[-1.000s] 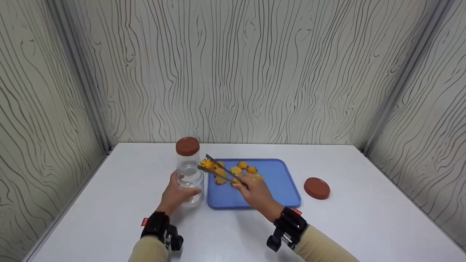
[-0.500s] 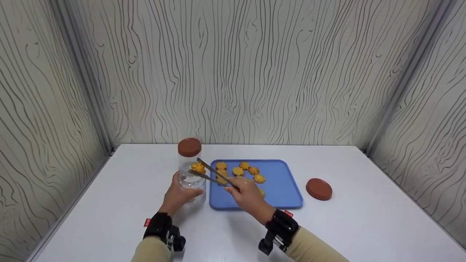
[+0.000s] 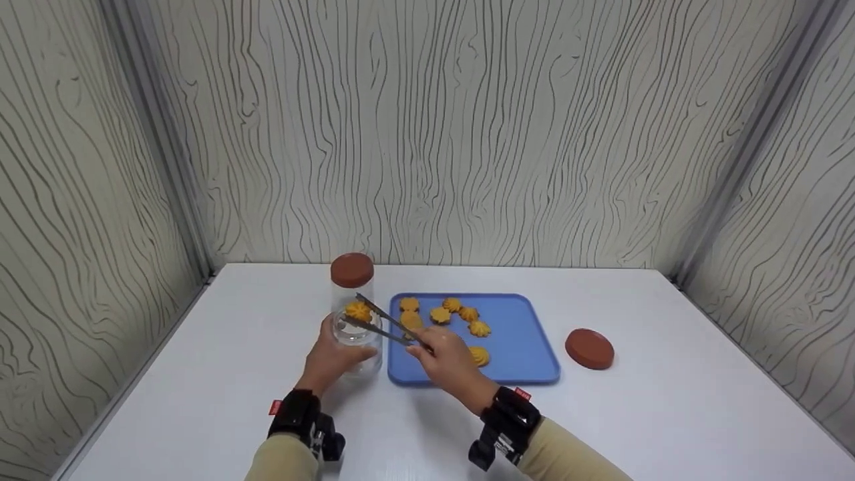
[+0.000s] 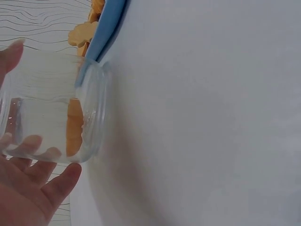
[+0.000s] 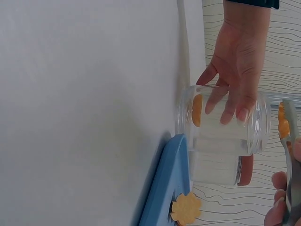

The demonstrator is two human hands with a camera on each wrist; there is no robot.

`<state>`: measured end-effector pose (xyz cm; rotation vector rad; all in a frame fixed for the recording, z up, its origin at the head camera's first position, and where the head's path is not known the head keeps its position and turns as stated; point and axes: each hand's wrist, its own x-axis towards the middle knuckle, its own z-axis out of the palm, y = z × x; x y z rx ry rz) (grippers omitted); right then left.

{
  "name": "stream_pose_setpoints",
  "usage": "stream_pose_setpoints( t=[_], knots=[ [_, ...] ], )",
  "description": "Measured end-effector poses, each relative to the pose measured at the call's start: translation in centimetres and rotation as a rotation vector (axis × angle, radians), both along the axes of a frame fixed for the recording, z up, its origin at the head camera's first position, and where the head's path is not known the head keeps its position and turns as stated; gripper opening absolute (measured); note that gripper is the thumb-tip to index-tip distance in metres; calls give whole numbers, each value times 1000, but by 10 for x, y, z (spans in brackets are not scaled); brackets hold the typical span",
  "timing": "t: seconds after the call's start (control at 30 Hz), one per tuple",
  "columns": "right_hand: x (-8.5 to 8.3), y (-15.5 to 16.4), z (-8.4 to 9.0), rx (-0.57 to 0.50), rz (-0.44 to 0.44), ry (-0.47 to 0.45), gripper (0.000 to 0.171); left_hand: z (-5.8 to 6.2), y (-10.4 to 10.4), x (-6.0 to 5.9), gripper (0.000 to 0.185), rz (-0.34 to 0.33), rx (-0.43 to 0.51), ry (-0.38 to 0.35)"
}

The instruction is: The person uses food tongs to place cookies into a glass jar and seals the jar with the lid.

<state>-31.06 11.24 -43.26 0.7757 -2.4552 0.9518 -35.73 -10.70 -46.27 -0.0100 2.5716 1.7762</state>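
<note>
1. The cookie (image 3: 358, 310) is pinched only at the tips of the metal tongs (image 3: 382, 322). If that squeeze eases off-centre, I reckon it could clip the rim and tumble onto the white surface (image 3: 200, 374) instead of dropping in.
2. The open jar (image 3: 355, 341) is light and clear. A knock from the tong tips might tip it, though the left hand (image 3: 328, 361) wraps its fingers round the jar's side and steadies it.
3. The right hand (image 3: 446, 361) grips the tong handles, squeezed narrow, low and centre in the head view. The cookie sits up and to the left of it, over the jar mouth.
4. The right wrist view shows one cookie already lying at the jar bottom (image 5: 197, 110).
5. The blue tray (image 3: 521, 347) touches the jar's right side, with more cookies on it. A second, lidded jar (image 3: 351, 277) stands just behind.
</note>
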Motion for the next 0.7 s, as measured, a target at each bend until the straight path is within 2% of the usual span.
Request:
stream_pose_setpoints(
  t=[0.13, 0.3, 0.53, 0.7],
  knots=[
    [0, 1, 0, 1, -11, -28, 23, -1, 2, -2, 105, 0, -2, -3],
    [0, 4, 2, -19, -23, -93, 27, -2, 3, -1, 105, -10, -23, 36],
    [1, 12, 1, -55, -13, -123, 31, -3, 1, 0, 104, -8, -30, 76],
    [1, 22, 0, -61, -43, -142, 31, -3, -1, 0, 103, -6, -32, 74]
  ],
)
